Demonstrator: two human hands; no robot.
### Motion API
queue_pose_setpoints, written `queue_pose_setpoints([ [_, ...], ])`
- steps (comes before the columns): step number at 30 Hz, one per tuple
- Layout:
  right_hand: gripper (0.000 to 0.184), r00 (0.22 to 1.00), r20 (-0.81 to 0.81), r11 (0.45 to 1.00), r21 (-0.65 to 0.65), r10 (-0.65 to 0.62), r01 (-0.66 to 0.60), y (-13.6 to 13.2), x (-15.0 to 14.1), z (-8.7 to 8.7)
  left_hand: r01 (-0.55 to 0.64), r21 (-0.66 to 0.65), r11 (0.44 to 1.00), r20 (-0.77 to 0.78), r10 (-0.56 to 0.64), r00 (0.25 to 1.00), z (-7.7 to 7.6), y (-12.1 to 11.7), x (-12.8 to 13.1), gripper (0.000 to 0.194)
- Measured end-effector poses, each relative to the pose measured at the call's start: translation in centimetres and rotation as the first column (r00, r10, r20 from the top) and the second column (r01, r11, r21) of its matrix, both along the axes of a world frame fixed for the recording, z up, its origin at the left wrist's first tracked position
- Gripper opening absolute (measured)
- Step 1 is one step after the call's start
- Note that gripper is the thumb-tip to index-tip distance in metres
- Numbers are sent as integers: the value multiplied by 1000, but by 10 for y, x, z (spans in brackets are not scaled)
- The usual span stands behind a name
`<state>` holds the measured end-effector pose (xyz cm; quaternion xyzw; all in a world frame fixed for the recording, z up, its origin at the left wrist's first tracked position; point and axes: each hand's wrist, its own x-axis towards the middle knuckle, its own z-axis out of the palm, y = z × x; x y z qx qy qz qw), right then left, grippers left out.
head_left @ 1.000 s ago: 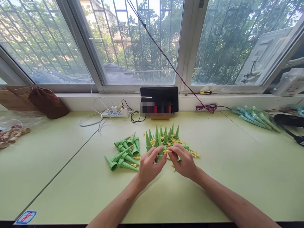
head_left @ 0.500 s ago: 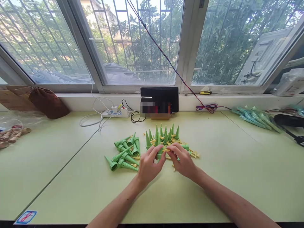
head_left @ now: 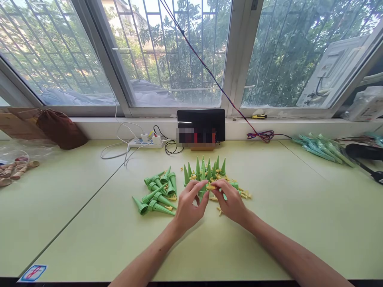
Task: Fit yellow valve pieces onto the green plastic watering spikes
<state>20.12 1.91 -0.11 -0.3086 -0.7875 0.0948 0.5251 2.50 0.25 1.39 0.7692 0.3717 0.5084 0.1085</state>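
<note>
My left hand (head_left: 191,203) is closed around a green plant watering spike (head_left: 203,175), its point up; the fingers partly hide its wide base. Thumb and forefinger of my right hand (head_left: 231,199) pinch a small yellow valve piece (head_left: 211,186), close to the left fingertips and against or just in front of the spike. Whether the two parts are joined, I cannot tell. Behind the hands, several green spikes (head_left: 223,167) stand upright among scattered yellow valve pieces (head_left: 247,194). To the left lies a pile of green spikes (head_left: 155,195), with a few yellow pieces among them.
A dark tablet (head_left: 201,123) leans at the back by the window. A white power strip (head_left: 146,142) with cables lies left of it. Bundled wires (head_left: 260,136) and bagged green-blue items (head_left: 323,147) are at right; a brown pouch (head_left: 61,129) and wooden pieces (head_left: 18,171) at left.
The spike in my left hand has risen slightly and shifted right. The yellow piece has moved a little up and right with my right fingers, and the left fingertips have parted slightly from it.
</note>
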Motion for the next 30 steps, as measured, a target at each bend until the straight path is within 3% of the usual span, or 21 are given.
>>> queue_pose_setpoints([
  [30,15,996,83,997,-68,-20,26,2,1,-2,27,-19,999,18,-27,999,-4,1,1,33],
])
